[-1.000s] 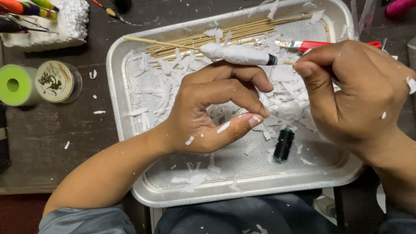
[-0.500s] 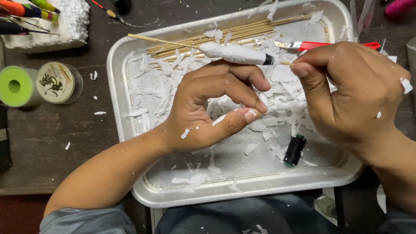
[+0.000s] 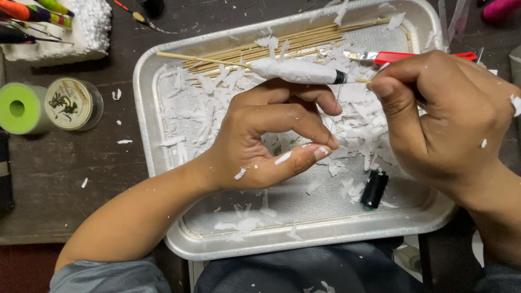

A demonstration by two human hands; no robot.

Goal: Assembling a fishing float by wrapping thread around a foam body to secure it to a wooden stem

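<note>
Filling most of the view, the large rectangular silver metal tray (image 3: 163, 135) sits on the dark worktable (image 3: 81, 163) with white foam shavings (image 3: 206, 114) scattered across its floor. The right hand (image 3: 450, 125) is closed, thumb and forefinger pinching the end of a thin wooden skewer carrying a carved white foam spindle with a black band (image 3: 296, 70), held level above the bundle of bamboo skewers (image 3: 304, 40) at the tray's far side. The left hand (image 3: 271, 141) curls just below the spindle, fingers bent, thumb tip meeting fingertip; a fine thread (image 3: 335, 108) appears to run from it up to the black band. The small black thread spool (image 3: 374, 189) has rolled a little rightward and nearer across the tray floor over the last second, while both hands have barely shifted, which suggests thread is paying out as winding goes on. A red-handled craft knife (image 3: 412, 56) lies behind the right hand.
</note>
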